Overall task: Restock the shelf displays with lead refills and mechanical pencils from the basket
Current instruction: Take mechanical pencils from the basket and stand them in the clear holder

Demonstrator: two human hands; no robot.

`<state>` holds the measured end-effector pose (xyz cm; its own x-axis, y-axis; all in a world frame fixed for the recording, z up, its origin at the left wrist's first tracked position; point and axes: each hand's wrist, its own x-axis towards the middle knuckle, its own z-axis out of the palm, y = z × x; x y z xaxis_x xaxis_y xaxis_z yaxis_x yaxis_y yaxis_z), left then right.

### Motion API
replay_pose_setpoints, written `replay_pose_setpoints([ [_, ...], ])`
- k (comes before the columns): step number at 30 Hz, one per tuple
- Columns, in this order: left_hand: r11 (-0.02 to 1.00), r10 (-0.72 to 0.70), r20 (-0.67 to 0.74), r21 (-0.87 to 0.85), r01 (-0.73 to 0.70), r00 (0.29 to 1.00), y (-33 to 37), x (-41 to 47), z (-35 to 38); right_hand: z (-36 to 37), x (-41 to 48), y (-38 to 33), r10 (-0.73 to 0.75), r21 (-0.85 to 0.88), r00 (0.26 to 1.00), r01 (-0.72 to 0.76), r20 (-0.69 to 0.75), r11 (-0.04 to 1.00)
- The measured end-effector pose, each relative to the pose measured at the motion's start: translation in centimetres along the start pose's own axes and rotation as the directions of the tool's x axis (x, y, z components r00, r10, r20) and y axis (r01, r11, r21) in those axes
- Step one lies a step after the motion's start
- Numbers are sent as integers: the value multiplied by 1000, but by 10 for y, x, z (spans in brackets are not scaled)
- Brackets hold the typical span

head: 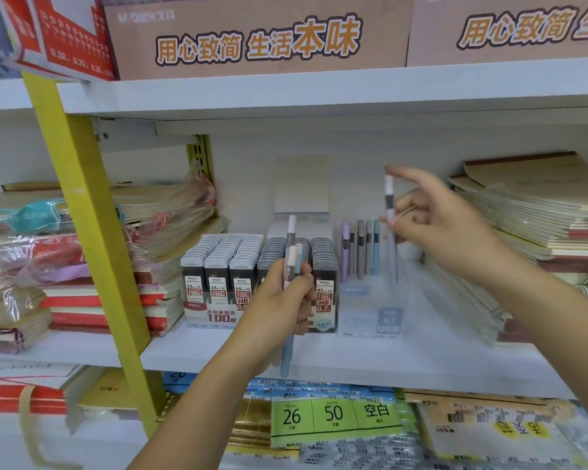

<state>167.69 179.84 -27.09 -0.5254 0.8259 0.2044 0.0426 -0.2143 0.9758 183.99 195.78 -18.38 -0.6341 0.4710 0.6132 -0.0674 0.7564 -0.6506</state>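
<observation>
Here your left hand (282,300) is closed around a small bunch of mechanical pencils (291,262), held upright in front of the lead refill display (238,276); their lower ends poke out below your fist, and how many you hold is hard to count because your fingers cover the middle. That hand also hides part of the display's front, so only some of the "0.5" and "0.7 HB" labels can be read. Your right hand (435,218) pinches a single pencil (389,212) between thumb and fingertips, upright, with its lower half blurred where it sits above the clear pencil holder (370,300). A few pencils (360,245) already stand at the back of that holder. Its walls are nearly transparent, so the edges are difficult to make out. The basket is out of view. Stacks of notebooks (530,212) flank both sides of the white shelf (387,361).
</observation>
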Motion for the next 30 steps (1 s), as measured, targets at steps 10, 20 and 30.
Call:
replay_pose_setpoints([
  [10,987,99,-21,130,-95,995,-4,0,-3,24,34,52,-80,-335,996,61,-46,940],
  [20,992,90,9,90,-91,996,-6,0,-3,26,34,62,-145,-493,989,140,28,858],
  [30,996,64,17,69,-65,998,-8,-2,-1,21,36,64,-108,-488,994,100,11,867],
])
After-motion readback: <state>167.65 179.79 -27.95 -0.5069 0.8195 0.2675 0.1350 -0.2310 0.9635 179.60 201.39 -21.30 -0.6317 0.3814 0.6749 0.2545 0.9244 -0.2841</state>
